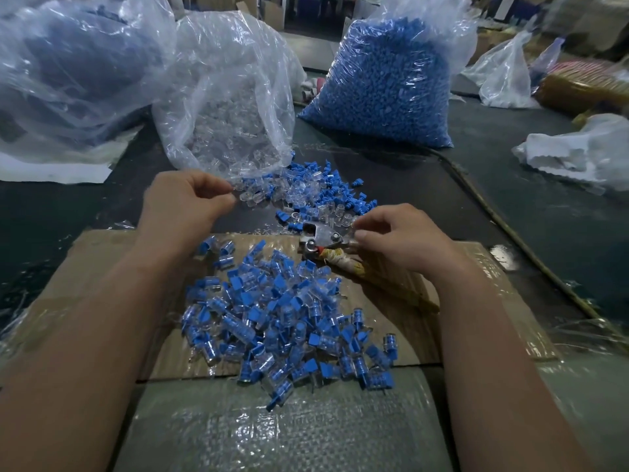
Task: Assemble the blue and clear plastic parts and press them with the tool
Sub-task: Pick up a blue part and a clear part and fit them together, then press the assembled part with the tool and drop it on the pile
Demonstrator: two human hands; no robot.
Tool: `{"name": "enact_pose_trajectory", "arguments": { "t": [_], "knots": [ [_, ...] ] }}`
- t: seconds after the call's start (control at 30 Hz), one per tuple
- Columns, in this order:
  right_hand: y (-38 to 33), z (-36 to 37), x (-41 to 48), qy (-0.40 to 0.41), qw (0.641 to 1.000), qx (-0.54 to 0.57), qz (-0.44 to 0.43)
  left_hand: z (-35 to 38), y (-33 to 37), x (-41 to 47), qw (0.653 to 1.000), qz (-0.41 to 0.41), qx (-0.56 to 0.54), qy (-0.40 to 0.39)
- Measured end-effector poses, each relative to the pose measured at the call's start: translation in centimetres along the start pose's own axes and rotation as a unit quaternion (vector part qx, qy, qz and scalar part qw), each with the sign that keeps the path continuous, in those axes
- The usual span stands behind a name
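Near pile of assembled parts (pixel 282 321): glossy clear barrels, matte blue inserts. Fingers (pixel 221 199) curled: left hand (pixel 183 206) at loose clear parts (pixel 258 195), right hand (pixel 398 240) at metal tool (pixel 323 236); pinch unclear.

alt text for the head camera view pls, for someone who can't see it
A person's left hand reaches to loose clear and blue parts by an open bag, the right hand sits at a metal press tool. Between the forearms, a pile of assembled blue-and-clear pieces lies on cardboard.
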State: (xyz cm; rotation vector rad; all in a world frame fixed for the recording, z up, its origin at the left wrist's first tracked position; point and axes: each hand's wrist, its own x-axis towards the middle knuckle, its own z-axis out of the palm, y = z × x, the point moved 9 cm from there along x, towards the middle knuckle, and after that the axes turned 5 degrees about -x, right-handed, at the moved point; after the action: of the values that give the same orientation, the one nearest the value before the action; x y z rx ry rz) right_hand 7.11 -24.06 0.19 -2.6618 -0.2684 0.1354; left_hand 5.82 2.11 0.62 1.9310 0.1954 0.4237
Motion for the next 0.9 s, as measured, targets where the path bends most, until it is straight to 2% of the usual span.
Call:
{"name": "enact_pose_trajectory", "arguments": {
  "t": [0.17,0.43,0.5,0.63,0.9],
  "knots": [
    [1.3,-1.2,0.4,0.073,0.996,0.023,0.039,1.9,1.5,1.7,0.991,0.049,0.120,-0.034],
    [2.4,-2.0,0.4,0.119,0.990,0.034,0.071,6.7,0.1,3.6,0.938,0.068,0.298,-0.162],
    [2.6,-2.0,0.4,0.121,0.989,0.033,0.076,7.0,-0.3,3.5,0.933,0.071,0.306,-0.176],
    [2.9,-2.2,0.5,0.133,0.987,0.037,0.083,6.3,-0.2,3.5,0.943,0.082,0.291,-0.143],
    [3.4,-2.4,0.4,0.148,0.983,0.050,0.099,5.2,-0.1,3.1,0.948,0.068,0.280,-0.136]
  ]
}}
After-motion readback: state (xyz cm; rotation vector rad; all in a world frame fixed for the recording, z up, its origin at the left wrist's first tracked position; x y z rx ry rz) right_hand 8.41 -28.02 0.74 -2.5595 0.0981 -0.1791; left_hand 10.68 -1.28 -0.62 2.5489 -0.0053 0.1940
